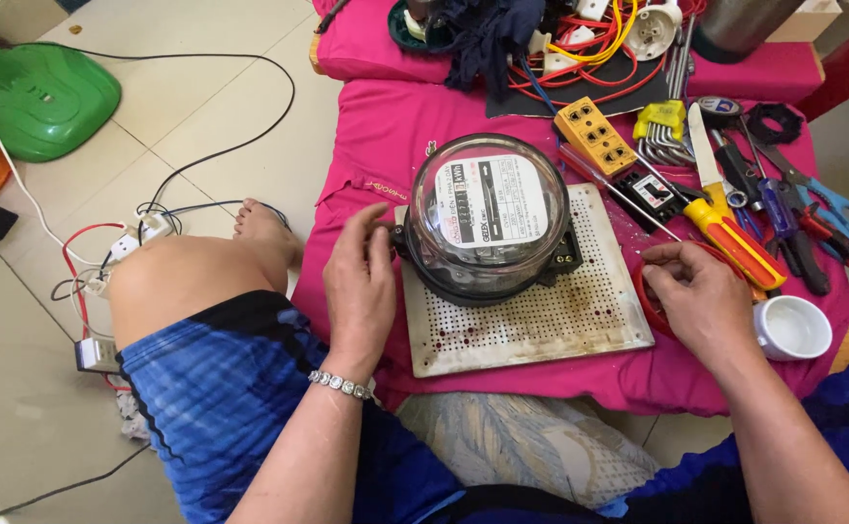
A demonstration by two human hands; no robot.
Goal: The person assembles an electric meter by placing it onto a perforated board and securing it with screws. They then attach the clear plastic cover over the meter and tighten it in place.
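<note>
Nearest the camera, your left hand (pixel 359 281) sits at the left flank of the electricity meter (pixel 488 218), fingers curled loosely against its dark base, touching rather than clamped around it. Your right hand (pixel 698 296) lies low at the right of the frame, fingers closed on a red ring-shaped roll (pixel 646 291), probably tape, which is mostly hidden beneath the palm.

The meter stands in the middle of the frame on a white perforated board (pixel 531 320), its round glass dome facing up, so it has no real long axis; it lies between your two hands, just to the right of the left one and well apart from the right one. The left hand is clearly the nearer.

Beside your right hand stands a white cup (pixel 791 327). Beyond it, a yellow-handled screwdriver (pixel 730 238) points diagonally towards the upper left, with blue-handled scissors (pixel 832 209) further right. Behind the meter lies a yellow connector block (pixel 594 136), and at the top a tangle of red and yellow wires (pixel 594 49), all on the pink cloth (pixel 386 136) over the desk.
</note>
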